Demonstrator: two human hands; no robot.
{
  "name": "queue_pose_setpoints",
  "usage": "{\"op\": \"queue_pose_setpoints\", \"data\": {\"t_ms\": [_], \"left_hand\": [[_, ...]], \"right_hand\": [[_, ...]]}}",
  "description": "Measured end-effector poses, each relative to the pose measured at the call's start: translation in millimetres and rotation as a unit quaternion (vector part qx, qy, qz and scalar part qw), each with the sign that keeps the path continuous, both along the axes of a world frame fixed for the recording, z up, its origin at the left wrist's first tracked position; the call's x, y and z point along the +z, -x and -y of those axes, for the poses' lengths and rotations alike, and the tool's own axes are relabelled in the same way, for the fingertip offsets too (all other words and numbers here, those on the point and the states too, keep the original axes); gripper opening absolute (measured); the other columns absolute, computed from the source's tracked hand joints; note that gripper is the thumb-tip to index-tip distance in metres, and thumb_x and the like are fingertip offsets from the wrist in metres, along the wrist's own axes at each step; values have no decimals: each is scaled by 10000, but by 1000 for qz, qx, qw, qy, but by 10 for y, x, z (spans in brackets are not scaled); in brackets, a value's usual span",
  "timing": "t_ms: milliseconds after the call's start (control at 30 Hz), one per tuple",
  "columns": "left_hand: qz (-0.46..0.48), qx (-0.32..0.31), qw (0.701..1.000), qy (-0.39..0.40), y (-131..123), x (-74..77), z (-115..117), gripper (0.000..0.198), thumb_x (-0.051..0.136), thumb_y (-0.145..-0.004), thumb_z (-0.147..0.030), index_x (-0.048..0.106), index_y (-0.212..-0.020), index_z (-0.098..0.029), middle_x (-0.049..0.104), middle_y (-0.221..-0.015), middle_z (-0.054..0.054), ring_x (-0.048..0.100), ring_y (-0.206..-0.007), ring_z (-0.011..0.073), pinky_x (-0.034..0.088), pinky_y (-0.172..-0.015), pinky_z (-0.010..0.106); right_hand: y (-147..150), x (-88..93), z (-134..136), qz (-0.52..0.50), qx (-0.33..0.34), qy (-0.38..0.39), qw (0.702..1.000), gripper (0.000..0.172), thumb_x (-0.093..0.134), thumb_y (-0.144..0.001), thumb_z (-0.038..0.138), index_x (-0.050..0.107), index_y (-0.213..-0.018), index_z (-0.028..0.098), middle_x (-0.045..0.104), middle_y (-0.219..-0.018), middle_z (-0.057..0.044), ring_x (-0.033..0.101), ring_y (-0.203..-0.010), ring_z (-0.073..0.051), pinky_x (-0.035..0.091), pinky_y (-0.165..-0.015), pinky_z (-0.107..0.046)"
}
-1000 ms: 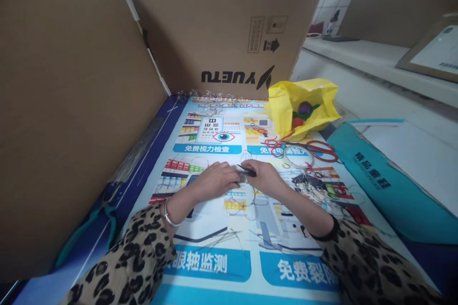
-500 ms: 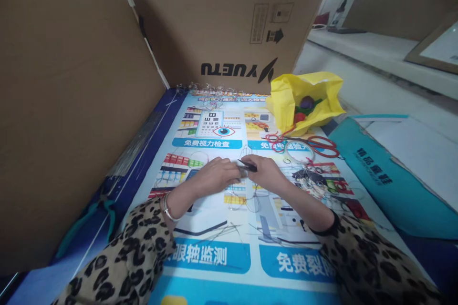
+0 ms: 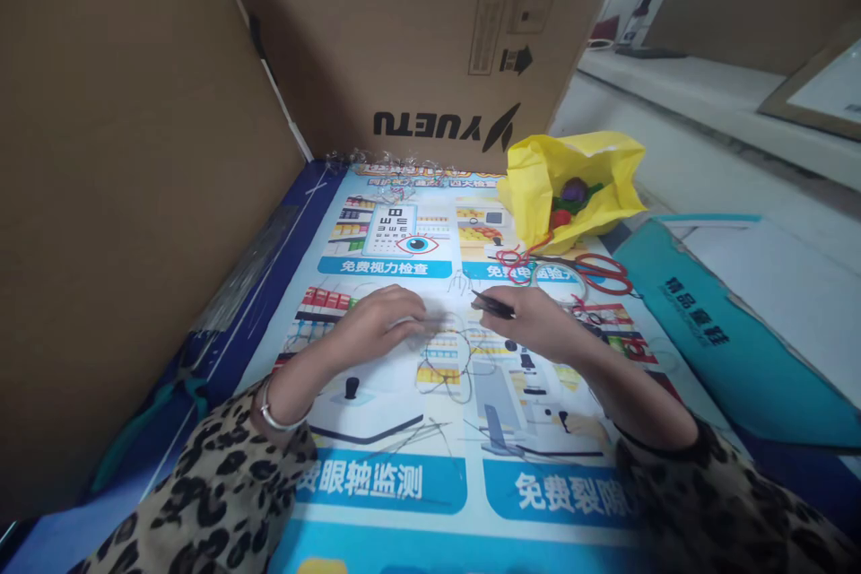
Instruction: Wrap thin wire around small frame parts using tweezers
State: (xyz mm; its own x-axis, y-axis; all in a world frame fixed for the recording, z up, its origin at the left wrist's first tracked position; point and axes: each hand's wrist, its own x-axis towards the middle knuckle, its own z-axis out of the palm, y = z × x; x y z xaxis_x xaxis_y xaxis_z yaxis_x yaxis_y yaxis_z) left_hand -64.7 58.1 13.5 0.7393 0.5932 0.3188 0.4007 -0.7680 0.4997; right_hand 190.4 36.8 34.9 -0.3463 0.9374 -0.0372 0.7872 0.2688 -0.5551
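Note:
My right hand is closed round a slim black pointed tool, its tip pointing left; the rest is covered by my fingers, so its kind is unclear. Across a small gap, my left hand has thumb and fingers pinched around the end of a thin wire, faint and blurred. Below and between both hands, a wire loop lies on the printed sheet. Several loose straight wires are nearer to me.
Red-handled scissors, a roll of tape and red cord lie by a yellow bag at the right. Teal-handled pliers rest at the left. Cardboard walls stand behind; a teal box is at the right.
My hands have moved apart, the left one leftward and the right one rightward with the black tool. The wire loop between them now shows more plainly.

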Motion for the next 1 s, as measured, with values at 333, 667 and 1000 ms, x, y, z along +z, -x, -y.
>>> {"op": "queue_pose_setpoints", "data": {"t_ms": [333,667,1000], "left_hand": [[-87,93,992,-26,-440,-199,71,248,494,-827,-292,555,-1050,-204,589,-1050,55,501,-959,200,403,-823,365],[-128,124,984,-21,-527,-248,68,240,471,-779,-135,560,-988,-214,569,-958,36,476,-920,192,391,-769,330],[-169,180,967,-59,-487,-251,71,220,383,-848,-170,571,-956,-207,572,-905,57,477,-875,205,385,-737,344]], "right_hand": [[141,-194,38,157,-30,29,987,173,513,-734,367,566,-717,203,619,-684,-7,518,-605,-121,247,-500,-220],[164,-233,35,167,-43,14,985,170,469,-732,346,557,-690,207,616,-659,-5,526,-611,-128,245,-494,-219],[162,-286,10,197,-42,11,980,164,445,-733,319,571,-746,215,641,-713,-22,559,-648,-152,247,-492,-231]]}}
